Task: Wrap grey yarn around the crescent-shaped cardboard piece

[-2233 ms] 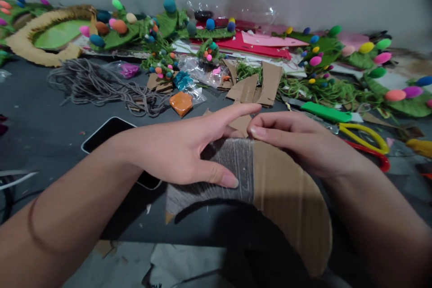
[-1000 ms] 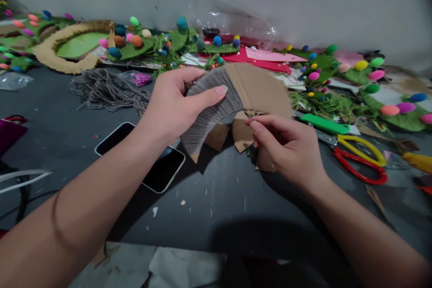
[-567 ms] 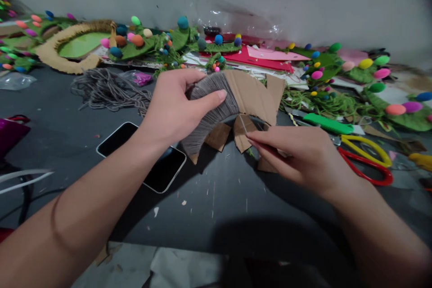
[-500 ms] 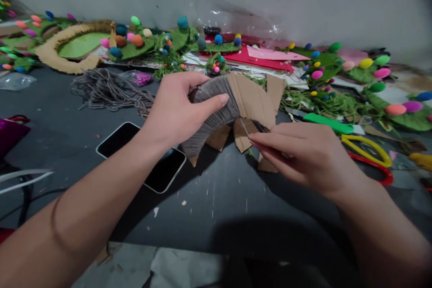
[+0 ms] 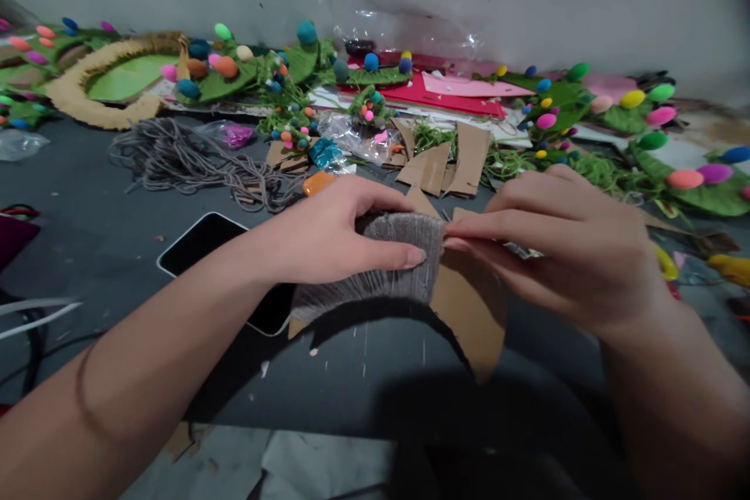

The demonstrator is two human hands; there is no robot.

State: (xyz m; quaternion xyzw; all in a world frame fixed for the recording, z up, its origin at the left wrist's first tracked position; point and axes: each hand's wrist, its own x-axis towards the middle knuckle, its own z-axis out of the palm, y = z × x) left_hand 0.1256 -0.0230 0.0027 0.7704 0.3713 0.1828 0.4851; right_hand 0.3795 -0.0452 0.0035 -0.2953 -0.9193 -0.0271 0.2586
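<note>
Winding grey cord (image 5: 383, 281): seems to be the step in hand, judging by the close-packed turns round the cardboard crescent (image 5: 472, 305)
Left hand (image 5: 333, 238): partly closed round the wrapped stretch and gripping it, thumb flat on the near face just short of the last turns, the other fingers over the far edge and largely hidden
Right hand (image 5: 574, 250): thumb and forefinger brought together at the tips, at the far edge just beside the last turn; the pinch appears to have the working strand of cord, though it is too fine to make out for certain
Cardboard crescent: in the left grip above the tabletop (image 5: 328, 398), hollow side toward the wearer, a bare brown tip below and left of the grip, bare board to the right of the thumb; whether either tip touches the tabletop I cannot tell
Last turn: best laid snug against its neighbour, with no gap and no overlap, under a light, even pull from the pinch
Left thumb: would do well to bear down beside the newest turns, so that they cannot spring loose when the pinch changes hold
Inner curve: shorter than the outer edge, so turns are likely to bunch there; fanning them slightly outward should keep the face smooth
Bare end: narrows below the pinch, where turns could slide off the taper if pulled hard
Hank (image 5: 169, 152): tangled, beyond and left of the left grip; any link to the working strand is not visible
Smartphone (image 5: 199, 242): left of the left grip, partly under that forearm
</note>
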